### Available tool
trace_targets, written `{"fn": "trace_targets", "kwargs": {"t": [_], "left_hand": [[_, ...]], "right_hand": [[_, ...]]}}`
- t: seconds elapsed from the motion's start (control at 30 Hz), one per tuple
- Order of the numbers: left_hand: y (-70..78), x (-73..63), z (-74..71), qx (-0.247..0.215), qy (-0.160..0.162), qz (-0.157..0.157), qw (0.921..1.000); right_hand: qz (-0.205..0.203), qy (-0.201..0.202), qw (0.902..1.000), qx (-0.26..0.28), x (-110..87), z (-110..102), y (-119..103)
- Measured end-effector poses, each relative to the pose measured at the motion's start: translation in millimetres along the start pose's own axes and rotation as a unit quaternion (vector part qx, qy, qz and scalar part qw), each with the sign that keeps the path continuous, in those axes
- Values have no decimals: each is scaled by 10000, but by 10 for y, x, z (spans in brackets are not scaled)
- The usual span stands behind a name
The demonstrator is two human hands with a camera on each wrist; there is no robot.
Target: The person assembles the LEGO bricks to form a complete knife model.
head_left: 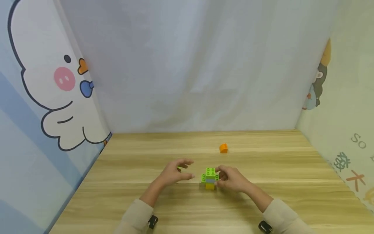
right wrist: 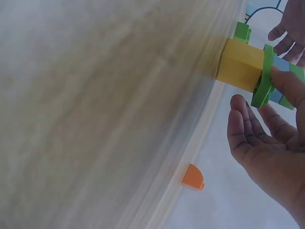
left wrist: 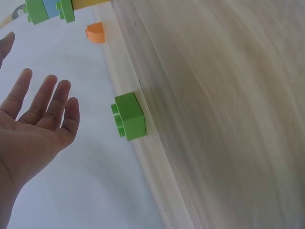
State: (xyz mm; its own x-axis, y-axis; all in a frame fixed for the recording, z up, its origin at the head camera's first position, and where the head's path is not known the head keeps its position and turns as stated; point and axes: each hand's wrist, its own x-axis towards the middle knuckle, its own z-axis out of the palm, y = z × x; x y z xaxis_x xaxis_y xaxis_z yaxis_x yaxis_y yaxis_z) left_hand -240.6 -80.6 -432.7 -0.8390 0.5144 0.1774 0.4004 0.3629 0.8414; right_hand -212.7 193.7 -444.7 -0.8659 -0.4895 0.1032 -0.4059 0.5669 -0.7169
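A small stack of toy building bricks stands near the middle of the table. Its bottom is a yellow brick, with a wide green plate, a blue layer and a green brick on top. My right hand pinches the stack's right side, thumb in front and fingers behind. To the left, apart from the stack, my left hand holds nothing, its fingers loosely bent and thumb spread. Beyond that hand lies a loose green brick, mostly hidden by it in the head view.
An orange curved brick sits farther back on the wooden table, slightly right of the stack. A pale curtain hangs along the back edge. Printed cloths flank both sides.
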Motion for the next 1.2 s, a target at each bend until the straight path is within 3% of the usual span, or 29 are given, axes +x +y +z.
{"fn": "trace_targets", "kwargs": {"t": [0.53, 0.9, 1.2], "left_hand": [[-110, -113, -200, -54, 339, -366, 9987], [-190, -88, -309, 86, 244, -989, 9948], [-244, -64, -360, 135, 104, -1191, 9927]], "right_hand": [[-12, -3, 9999, -169, -14, 9, -22], [123, -10, 9999, -58, 30, -5, -46], [183, -94, 9997, -117, 32, -10, -77]]}}
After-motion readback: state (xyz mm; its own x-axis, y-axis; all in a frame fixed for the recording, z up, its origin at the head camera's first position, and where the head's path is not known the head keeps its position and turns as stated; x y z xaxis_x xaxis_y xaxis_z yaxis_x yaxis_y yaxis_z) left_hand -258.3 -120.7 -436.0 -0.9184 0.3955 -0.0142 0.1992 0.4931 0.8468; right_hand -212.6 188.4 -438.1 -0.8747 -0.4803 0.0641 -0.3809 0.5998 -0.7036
